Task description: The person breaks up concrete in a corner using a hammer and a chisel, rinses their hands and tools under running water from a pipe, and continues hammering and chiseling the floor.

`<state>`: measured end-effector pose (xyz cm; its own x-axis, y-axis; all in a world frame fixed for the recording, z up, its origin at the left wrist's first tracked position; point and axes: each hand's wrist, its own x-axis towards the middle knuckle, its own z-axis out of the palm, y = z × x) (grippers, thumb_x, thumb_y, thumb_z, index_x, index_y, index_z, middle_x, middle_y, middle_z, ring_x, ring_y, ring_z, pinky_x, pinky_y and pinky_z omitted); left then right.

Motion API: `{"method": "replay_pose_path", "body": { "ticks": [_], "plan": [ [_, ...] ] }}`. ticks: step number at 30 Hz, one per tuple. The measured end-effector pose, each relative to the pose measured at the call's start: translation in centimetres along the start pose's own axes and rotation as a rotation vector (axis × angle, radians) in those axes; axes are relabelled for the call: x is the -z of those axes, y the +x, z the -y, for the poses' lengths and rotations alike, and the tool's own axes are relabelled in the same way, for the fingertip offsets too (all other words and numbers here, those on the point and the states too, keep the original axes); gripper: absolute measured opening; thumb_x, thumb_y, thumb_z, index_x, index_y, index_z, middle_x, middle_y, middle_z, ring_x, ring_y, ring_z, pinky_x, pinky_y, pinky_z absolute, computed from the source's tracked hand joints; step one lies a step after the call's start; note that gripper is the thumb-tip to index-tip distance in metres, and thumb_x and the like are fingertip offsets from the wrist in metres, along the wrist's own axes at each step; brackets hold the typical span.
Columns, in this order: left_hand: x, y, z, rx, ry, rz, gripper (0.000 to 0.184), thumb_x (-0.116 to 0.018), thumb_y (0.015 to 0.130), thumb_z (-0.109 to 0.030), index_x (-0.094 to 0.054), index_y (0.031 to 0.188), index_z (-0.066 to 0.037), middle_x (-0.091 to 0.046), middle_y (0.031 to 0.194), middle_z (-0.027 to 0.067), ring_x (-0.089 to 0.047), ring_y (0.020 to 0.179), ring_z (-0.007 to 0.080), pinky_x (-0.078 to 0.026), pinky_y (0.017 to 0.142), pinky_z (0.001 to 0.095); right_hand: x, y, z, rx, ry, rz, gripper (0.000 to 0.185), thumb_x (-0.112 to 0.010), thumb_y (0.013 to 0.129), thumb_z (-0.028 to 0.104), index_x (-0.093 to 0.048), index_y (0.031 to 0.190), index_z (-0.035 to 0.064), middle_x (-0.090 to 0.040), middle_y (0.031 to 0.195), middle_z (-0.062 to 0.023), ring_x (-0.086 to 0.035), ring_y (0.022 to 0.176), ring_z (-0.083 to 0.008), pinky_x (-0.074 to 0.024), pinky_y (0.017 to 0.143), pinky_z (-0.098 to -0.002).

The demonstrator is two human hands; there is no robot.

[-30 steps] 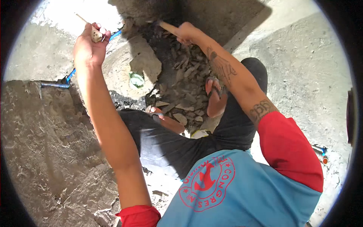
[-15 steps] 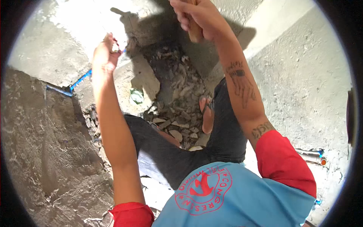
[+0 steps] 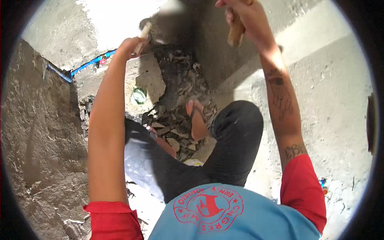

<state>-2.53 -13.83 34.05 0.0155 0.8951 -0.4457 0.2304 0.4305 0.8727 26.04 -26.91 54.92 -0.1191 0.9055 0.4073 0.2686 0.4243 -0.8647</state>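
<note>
My left hand (image 3: 130, 47) is closed around a pale, chisel-like rod (image 3: 145, 33) that sticks up above the fist. Its far end is hard to make out against the shaded corner. Up at the top right, my right hand (image 3: 251, 23) grips a thick wooden tool handle (image 3: 236, 33). The butt of the handle points down, and the tool's head lies outside the frame. Below my left hand is a broken slab (image 3: 151, 82), beside dark rubble (image 3: 176, 78) in a hollow.
Rough concrete walls (image 3: 320, 84) rise on both sides. Blue pipe (image 3: 96, 60) runs along the left wall's base. A crumpled green-white item (image 3: 139, 96) lies on the slab. My sandaled foot (image 3: 198, 124) stands among stone chips (image 3: 173, 144). Another pipe end (image 3: 323, 186) shows at right.
My left hand has shifted right and slightly down, and the rod now shows clearly. My right hand has moved right and down with the wooden handle. The camera view has also shifted.
</note>
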Motion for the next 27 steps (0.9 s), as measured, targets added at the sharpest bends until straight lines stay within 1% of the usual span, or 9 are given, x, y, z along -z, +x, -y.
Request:
{"method": "replay_pose_path", "body": {
  "ticks": [1,3,6,8,9,11,17,22,27],
  "plan": [
    [0.6,2.0,0.8,0.005,-0.010,-0.011,0.023,-0.056,0.091,-0.030,-0.057,0.094,-0.007,-0.054,0.070,0.0008,-0.052,0.059,0.0145,-0.046,0.058,0.0314,-0.5,0.9,-1.8,-0.008,-0.008,0.016,0.025,-0.058,0.094,0.031,-0.057,0.086,0.0075,-0.054,0.065,0.0003,-0.049,0.051,-0.0070,-0.0419,0.048,-0.0236],
    [1.7,6.3,3.2,0.205,0.661,0.064,0.027,-0.059,0.088,-0.031,-0.059,0.085,-0.004,-0.053,0.064,0.0038,-0.051,0.051,0.0166,-0.045,0.050,0.0347,-1.7,2.0,-6.6,-0.043,0.001,0.036,0.025,-0.058,0.094,0.031,-0.057,0.087,0.0071,-0.054,0.064,0.0005,-0.049,0.051,-0.0072,-0.0416,0.048,-0.0234],
    [2.6,12.2,5.9,0.196,1.117,0.186,0.031,-0.059,0.088,-0.033,-0.058,0.080,-0.003,-0.050,0.057,0.0056,-0.049,0.045,0.0180,-0.043,0.045,0.0360,-4.0,4.5,-14.6,-0.268,-0.030,0.030,0.039,-0.069,0.085,0.038,-0.053,0.083,0.0024,-0.050,0.064,0.0007,-0.045,0.051,-0.0049,-0.0385,0.045,-0.0213],
    [2.5,14.5,6.4,0.205,1.147,0.137,0.035,-0.058,0.087,-0.036,-0.057,0.078,-0.003,-0.048,0.056,0.0056,-0.050,0.047,0.0172,-0.042,0.045,0.0361,-6.4,5.2,-18.9,-0.326,-0.005,0.040,0.035,-0.071,0.084,0.036,-0.052,0.081,0.0057,-0.047,0.062,0.0023,-0.044,0.049,-0.0046,-0.0367,0.043,-0.0218],
    [2.5,15.6,6.8,0.168,1.038,0.150,0.041,-0.051,0.088,-0.038,-0.062,0.080,0.001,-0.056,0.065,0.0133,-0.056,0.053,0.0252,-0.046,0.059,0.0414,-7.5,5.4,-21.7,-0.372,0.060,0.033,0.034,-0.071,0.084,0.035,-0.051,0.080,0.0073,-0.047,0.061,0.0028,-0.043,0.048,-0.0042,-0.0367,0.043,-0.0217],
    [1.6,17.4,9.9,0.094,0.675,0.146,0.054,-0.045,0.090,-0.046,-0.065,0.081,0.004,-0.060,0.067,0.0184,-0.058,0.055,0.0300,-0.049,0.067,0.0459,-10.0,5.6,-25.7,-0.459,0.148,0.033,0.034,-0.073,0.082,0.034,-0.049,0.076,0.0104,-0.044,0.057,0.0046,-0.042,0.045,-0.0034,-0.0363,0.042,-0.0225],
    [-2.7,21.0,18.1,0.146,0.049,-0.087,0.057,-0.047,0.091,-0.052,-0.058,0.080,0.003,-0.047,0.052,0.0088,-0.049,0.046,0.0219,-0.036,0.039,0.0419,-17.0,1.8,-37.5,-0.717,-0.009,0.003,0.035,-0.069,0.084,0.032,-0.053,0.069,0.0056,-0.049,0.056,0.0015,-0.046,0.046,-0.0095,-0.0369,0.042,-0.0280],
    [-3.4,24.2,22.9,0.098,0.188,-0.066,0.060,-0.045,0.093,-0.050,-0.061,0.088,0.007,-0.059,0.069,0.0178,-0.059,0.057,0.0308,-0.045,0.052,0.0441,-20.0,-3.2,-43.9,-0.786,-0.164,0.103,0.046,-0.066,0.085,0.038,-0.047,0.059,0.0054,-0.047,0.055,0.0000,-0.045,0.049,-0.0149,-0.0366,0.048,-0.0356],
    [-5.3,25.7,24.9,-0.169,0.439,-0.146,0.060,-0.042,0.093,-0.048,-0.060,0.095,0.009,-0.064,0.091,0.0294,-0.064,0.084,0.0441,-0.049,0.074,0.0475,-20.9,-3.3,-46.5,-0.865,0.034,0.098,0.054,-0.056,0.086,0.059,-0.051,0.068,0.0088,-0.045,0.053,0.0007,-0.043,0.042,-0.0099,-0.0337,0.040,-0.0272]
  ]
}}
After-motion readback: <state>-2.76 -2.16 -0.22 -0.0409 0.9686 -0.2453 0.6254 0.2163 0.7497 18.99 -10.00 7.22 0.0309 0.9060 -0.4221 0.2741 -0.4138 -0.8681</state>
